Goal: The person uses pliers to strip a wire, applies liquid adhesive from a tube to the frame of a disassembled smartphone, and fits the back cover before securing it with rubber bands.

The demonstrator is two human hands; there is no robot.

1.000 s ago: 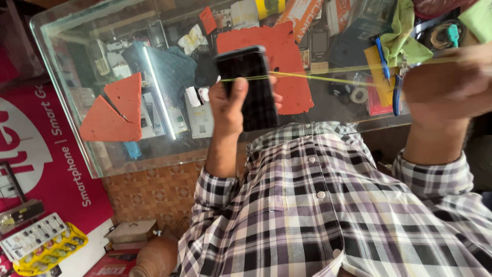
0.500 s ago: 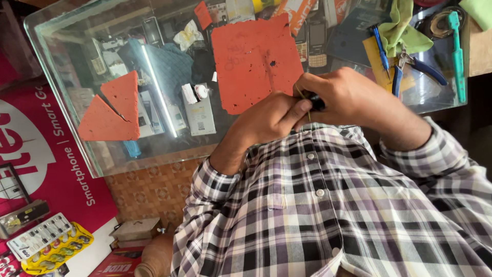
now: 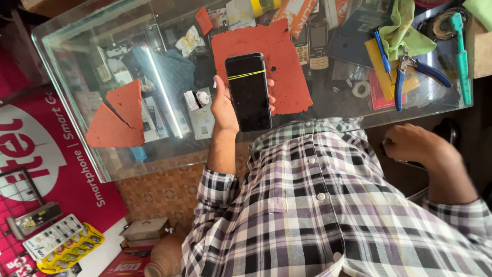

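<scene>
Nearest the camera is the checked shirt, its sleeves running out to both hands. The right hand hangs low at the counter's edge, well apart from the phone; its fingers are curled under and whether they pinch anything cannot be told. The left hand is the one on the phone: it holds it up over the near edge of the glass counter, thumb side along the phone's left edge, fingertips wrapped round the right edge, so the fingers are clamped on the phone. The phone's long axis runs away from the body, nearly upright in the view, dark screen facing the camera, with a thin yellow strand lying across its upper part. Just behind it a ragged red mat lies flat on the glass; two smaller red pieces lie to the left. Further right on the glass are blue-handled pliers, a blue screwdriver, a tape roll, a green cloth and a teal tool. The counter serves as a case: under the glass sit small boxes, old keypad phones and packets, too jumbled to sort.
</scene>
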